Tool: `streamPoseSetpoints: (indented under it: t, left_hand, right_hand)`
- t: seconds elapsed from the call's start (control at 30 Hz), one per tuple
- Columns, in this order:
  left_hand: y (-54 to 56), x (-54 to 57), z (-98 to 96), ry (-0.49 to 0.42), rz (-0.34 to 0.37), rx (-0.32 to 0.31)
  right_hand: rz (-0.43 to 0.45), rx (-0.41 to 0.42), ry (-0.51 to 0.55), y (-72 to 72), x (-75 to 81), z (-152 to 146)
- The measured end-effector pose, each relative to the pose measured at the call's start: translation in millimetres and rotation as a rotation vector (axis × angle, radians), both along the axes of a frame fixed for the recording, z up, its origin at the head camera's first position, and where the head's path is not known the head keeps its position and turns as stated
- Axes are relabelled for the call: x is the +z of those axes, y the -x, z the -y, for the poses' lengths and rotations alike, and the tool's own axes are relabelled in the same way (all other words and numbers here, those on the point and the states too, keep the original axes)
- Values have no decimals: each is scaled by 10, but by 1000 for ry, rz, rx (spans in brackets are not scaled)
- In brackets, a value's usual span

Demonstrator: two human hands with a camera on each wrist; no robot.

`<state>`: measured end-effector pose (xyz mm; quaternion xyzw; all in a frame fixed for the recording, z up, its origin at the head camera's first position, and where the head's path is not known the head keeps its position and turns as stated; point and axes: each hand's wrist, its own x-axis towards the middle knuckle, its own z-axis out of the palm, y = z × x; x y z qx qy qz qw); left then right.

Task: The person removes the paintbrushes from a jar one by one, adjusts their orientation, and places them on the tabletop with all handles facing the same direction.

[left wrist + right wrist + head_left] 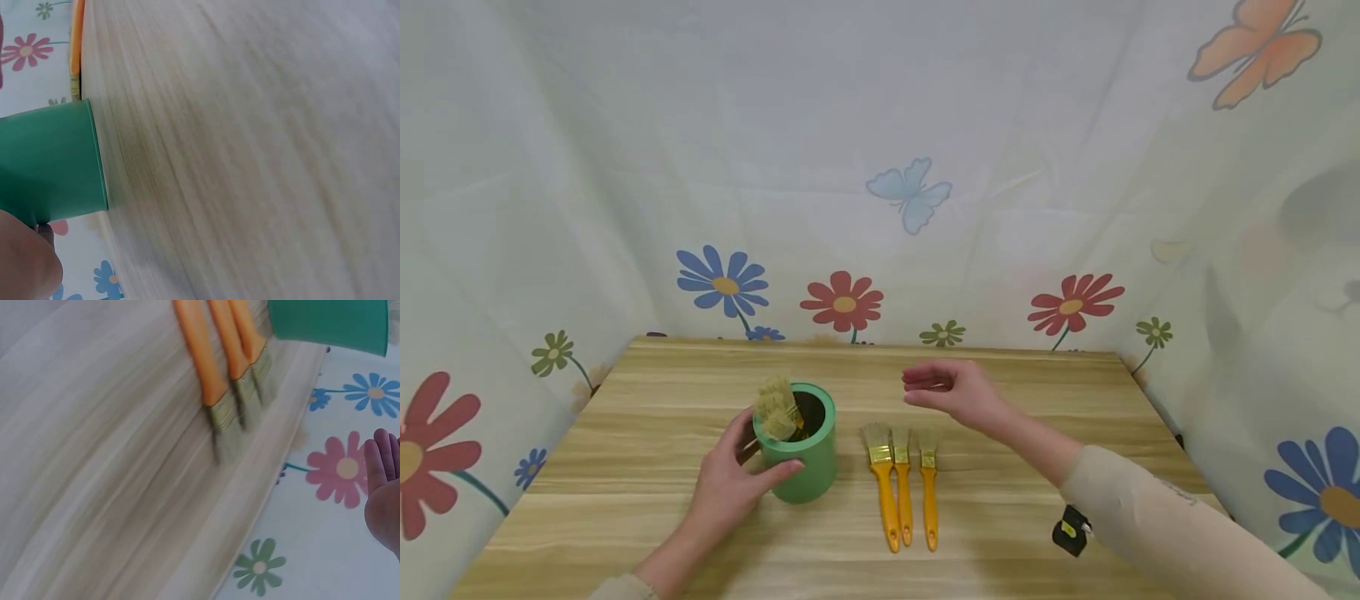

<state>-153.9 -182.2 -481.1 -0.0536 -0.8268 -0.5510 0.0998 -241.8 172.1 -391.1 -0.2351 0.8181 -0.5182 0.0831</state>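
Observation:
My left hand (724,477) holds a green cylindrical cup (817,471) by its side, thumb across the front and fingers behind the left rim. Pale brush bristles (777,408) stick up out of the cup's left side; how many brushes are inside I cannot tell. Three paintbrushes with orange handles lie side by side to the right of the cup: a wider left one (886,500), a middle one (904,500) and a right one (929,500). Above and beyond their bristles hovers my right hand (955,390), fingers extended and holding nothing.
A small black object with a yellow mark (1071,531), perhaps a tape measure, is near the right forearm. The wooden tabletop (1000,517) ends at a flowered cloth backdrop (985,258) behind and at both sides.

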Motion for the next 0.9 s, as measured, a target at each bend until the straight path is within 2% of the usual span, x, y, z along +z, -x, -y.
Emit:
streamPoseSetpoints:
  t: [0.13, 0.37, 0.53, 0.9]
  left_hand:
    - [7, -12, 1, -2, -2, -1]
    - [17, -9, -2, -5, 0, 3]
    - [20, -4, 4, -1, 6, 3]
    - [41, 12, 15, 7, -1, 0]
  right_hand:
    - [4, 45, 41, 4, 64, 143]
    - [12, 64, 34, 28, 151, 379]
    - [13, 107, 40, 21, 210, 536]
    - [-36, 187, 22, 43, 202, 831]
